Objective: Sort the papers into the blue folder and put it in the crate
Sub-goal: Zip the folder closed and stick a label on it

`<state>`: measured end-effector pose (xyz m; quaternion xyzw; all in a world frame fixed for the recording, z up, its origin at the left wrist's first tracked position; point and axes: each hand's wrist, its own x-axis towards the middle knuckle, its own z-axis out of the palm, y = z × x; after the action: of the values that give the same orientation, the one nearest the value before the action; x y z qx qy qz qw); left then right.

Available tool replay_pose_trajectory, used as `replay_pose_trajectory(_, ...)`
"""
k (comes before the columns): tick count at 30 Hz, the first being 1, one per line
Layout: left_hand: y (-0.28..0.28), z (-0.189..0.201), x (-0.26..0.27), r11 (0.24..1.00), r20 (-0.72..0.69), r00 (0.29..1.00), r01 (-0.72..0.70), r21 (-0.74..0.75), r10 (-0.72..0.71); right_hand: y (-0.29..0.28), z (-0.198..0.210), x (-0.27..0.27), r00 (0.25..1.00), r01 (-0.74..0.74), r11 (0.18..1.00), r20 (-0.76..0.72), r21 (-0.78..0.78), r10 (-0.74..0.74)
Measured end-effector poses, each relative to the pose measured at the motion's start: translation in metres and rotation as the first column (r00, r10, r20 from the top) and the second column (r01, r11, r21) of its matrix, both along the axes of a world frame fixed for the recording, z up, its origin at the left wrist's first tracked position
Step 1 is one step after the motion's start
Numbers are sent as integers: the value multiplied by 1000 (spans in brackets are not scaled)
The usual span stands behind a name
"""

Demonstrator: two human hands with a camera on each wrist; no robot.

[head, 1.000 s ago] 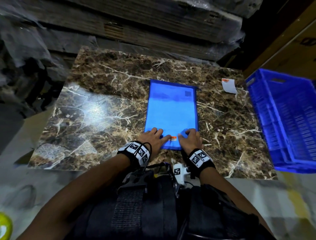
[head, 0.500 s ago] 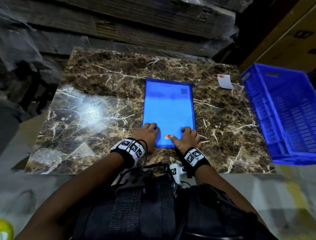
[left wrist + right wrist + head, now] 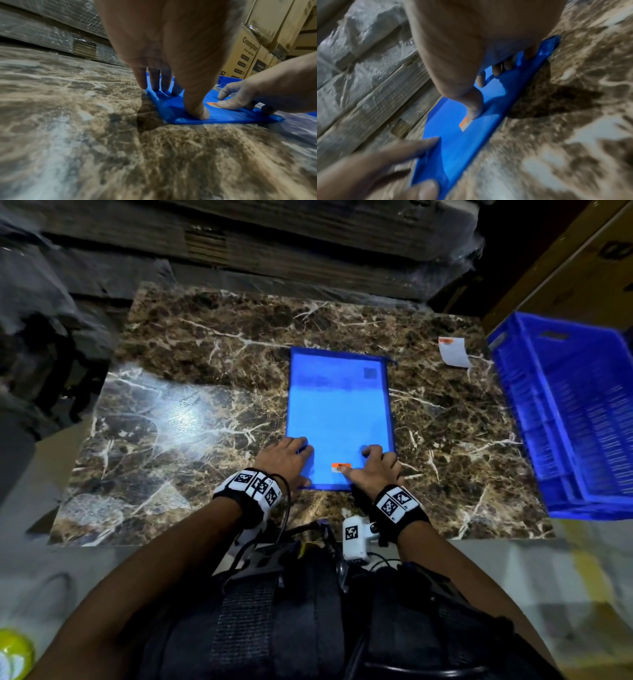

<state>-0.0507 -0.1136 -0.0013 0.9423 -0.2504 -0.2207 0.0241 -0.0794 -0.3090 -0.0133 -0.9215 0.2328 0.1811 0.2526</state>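
The blue folder [image 3: 337, 412] [image 3: 223, 116] [image 3: 453, 148] lies flat on the marble table [image 3: 205, 371], long side pointing away from me. A paler area shows through its near part, and a small orange label [image 3: 340, 466] sits by the near edge. My left hand [image 3: 287, 460] [image 3: 171, 54] presses its fingers and thumb on the near left corner. My right hand [image 3: 375, 467] [image 3: 471, 40] rests arched fingertips on the near right corner, thumb beside the label. Neither hand grips the folder. The blue crate [image 3: 527, 412] stands at the table's right edge.
A small white slip with an orange mark [image 3: 452, 350] lies near the table's far right, beside the crate. Plastic-wrapped stacked boards [image 3: 274, 241] run behind the table. Cardboard boxes [image 3: 247, 56] stand behind the crate. A yellow-green object [image 3: 13, 655] sits on the floor at lower left.
Both hands slid apart along the folder's near edge, from its middle out to the two corners. The folder has stayed flat in place.
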Motion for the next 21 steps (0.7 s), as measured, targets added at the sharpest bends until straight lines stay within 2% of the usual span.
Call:
replay_pose_trajectory(15, -3, -1, 2, 1000, -18, 1000, 6, -24, -7, 8, 8, 5, 997, 19, 1000, -77, -1, -19)
replay_pose_trajectory(18, -4, -2, 1, 1000, -40, 999, -14, -15, 14, 3, 5, 2, 998, 32, 999, -50, 34, -31)
replay_pose_trajectory(21, -5, -1, 1, 999, -52, 998, -34, -17, 33, 9, 3, 2, 998, 48, 999, -44, -9, -48)
